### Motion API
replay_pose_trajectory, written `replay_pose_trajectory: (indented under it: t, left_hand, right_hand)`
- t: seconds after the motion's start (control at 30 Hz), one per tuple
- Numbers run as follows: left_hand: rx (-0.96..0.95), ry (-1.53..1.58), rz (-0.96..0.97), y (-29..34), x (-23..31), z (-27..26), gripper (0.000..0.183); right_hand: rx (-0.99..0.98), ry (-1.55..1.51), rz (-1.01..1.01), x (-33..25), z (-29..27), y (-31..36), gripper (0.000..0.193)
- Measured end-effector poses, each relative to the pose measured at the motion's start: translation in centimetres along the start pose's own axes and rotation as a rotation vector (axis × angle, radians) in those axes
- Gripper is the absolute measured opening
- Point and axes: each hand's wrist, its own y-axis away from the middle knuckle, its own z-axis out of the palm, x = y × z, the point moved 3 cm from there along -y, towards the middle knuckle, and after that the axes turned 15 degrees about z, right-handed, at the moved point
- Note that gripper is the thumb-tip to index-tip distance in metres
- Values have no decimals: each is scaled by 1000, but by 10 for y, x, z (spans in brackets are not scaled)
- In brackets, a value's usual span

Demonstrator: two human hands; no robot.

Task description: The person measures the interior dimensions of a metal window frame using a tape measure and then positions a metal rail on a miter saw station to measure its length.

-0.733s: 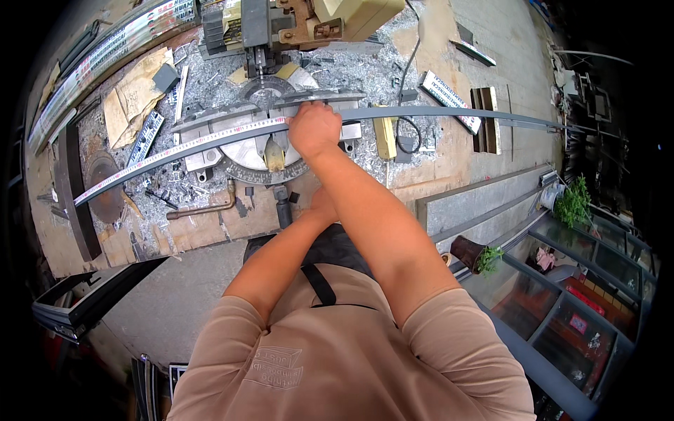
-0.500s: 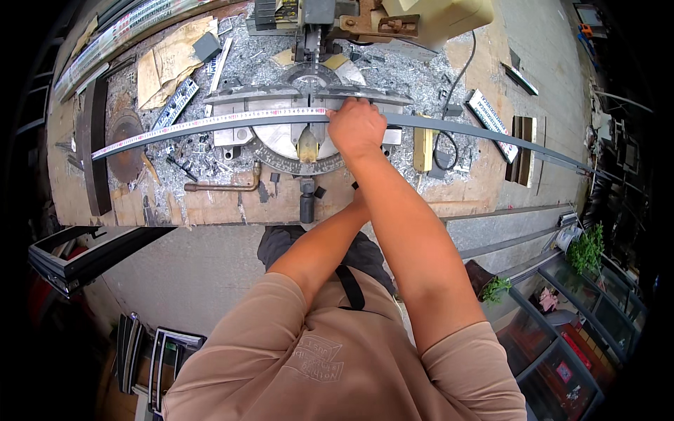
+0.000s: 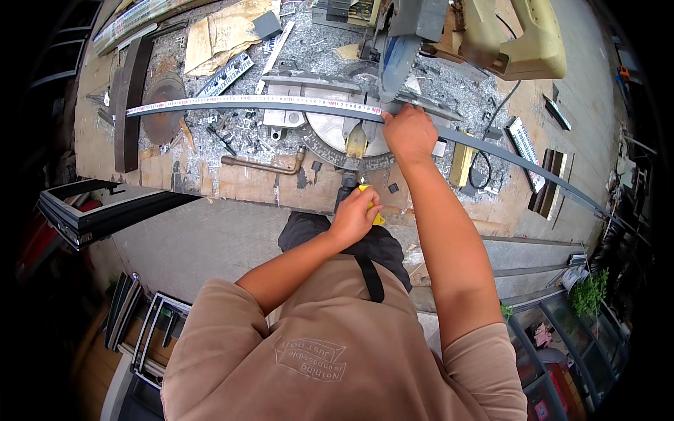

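Note:
A long, thin grey metal bar (image 3: 484, 144) lies across the miter saw (image 3: 411, 28) and its base, running far out to the right. A white measuring tape (image 3: 239, 100) with printed marks stretches along the bar's left part. My right hand (image 3: 411, 131) is closed around the bar, by the tape's right end and close to the saw's blade (image 3: 400, 62). Nearer my body, my left hand (image 3: 357, 215) is curled around a yellow tool (image 3: 379, 217) beside the saw's dark front knob (image 3: 344, 189). Fingers cover most of that tool, so its kind cannot be made out.
Metal shavings cover the wooden bench (image 3: 189, 179). A dark upright block (image 3: 132, 105) supports the bar's left end. An L-shaped wrench (image 3: 263, 165), a round blade (image 3: 165, 105), a yellow block (image 3: 461, 160) and a cable (image 3: 484, 165) lie around the saw. Dark frames (image 3: 84, 217) stand at left.
My left hand has come out from behind my right forearm, showing the yellow tool in it. My right hand stays on the bar. The view has shifted, and the saw's blade now shows.

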Motion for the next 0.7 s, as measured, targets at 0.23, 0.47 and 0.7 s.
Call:
replay_pose_trajectory:
  t: [0.23, 0.47, 0.7]
  left_hand:
    - [100, -6, 59, 5, 3, -60, 17]
    - [-5, -83, 33, 4, 1, -118, 65]
    - [-72, -127, -275, 16, -32, -161, 77]
  right_hand:
    - [4, -14, -8, -4, -3, 0, 52]
    - [35, -43, 1, -5, -8, 4, 49]
    - [85, 15, -48, -3, 6, -2, 46]
